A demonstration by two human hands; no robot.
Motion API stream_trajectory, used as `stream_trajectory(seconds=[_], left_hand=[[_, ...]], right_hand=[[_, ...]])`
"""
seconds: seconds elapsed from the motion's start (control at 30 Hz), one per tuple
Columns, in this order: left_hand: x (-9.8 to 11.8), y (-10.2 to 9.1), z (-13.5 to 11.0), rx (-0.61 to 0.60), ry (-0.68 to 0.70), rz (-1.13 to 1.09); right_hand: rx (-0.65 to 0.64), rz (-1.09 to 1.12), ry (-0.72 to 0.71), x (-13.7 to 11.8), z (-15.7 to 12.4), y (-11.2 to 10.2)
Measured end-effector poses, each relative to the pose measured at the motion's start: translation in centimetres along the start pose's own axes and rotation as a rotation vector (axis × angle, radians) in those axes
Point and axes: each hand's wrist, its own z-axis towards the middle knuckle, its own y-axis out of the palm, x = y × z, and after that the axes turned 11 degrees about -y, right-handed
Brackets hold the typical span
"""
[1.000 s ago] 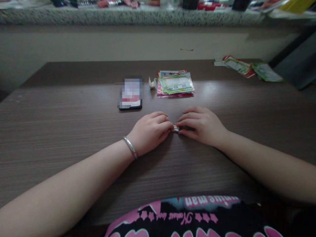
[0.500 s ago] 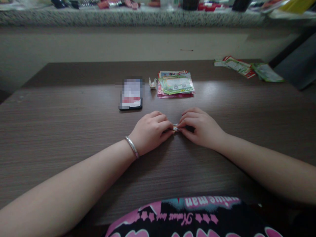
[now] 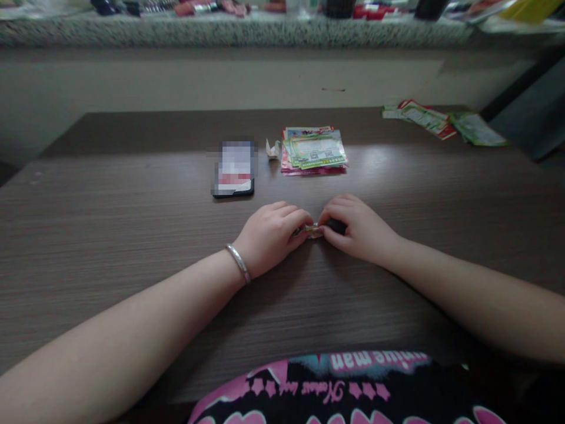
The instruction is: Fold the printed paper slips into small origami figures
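Observation:
Between my fingertips, just above or on the brown table, is a small folded piece of paper (image 3: 315,231), pale with some colour. My left hand (image 3: 278,234), with a silver bangle at the wrist, pinches its left end between thumb and fingers. The thumb and forefinger of my right hand (image 3: 356,225) close on its right end. Much of the paper is hidden by the fingers, so its exact shape cannot be made out. Farther back stands a small white paper crane (image 3: 272,149), beside a stack of colourful printed wrappers (image 3: 315,152).
A phone with a blurred screen (image 3: 235,168) lies left of the crane. More flat wrappers (image 3: 428,119) lie at the table's back right. Behind the table (image 3: 110,188), a speckled stone ledge (image 3: 265,32) carries assorted items. A dark panel (image 3: 534,106) stands at the right.
The fingers of both hands have shifted slightly around the small paper, and it shows at a different angle. The other things on the table stay where they were.

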Motion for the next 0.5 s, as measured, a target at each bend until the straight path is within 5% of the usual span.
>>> stream_trajectory(seconds=[0.5], left_hand=[[0.53,-0.19,0.00,-0.020,-0.027,-0.026]], right_hand=[[0.006,0.048,-0.032,0.70,-0.04,0.24]])
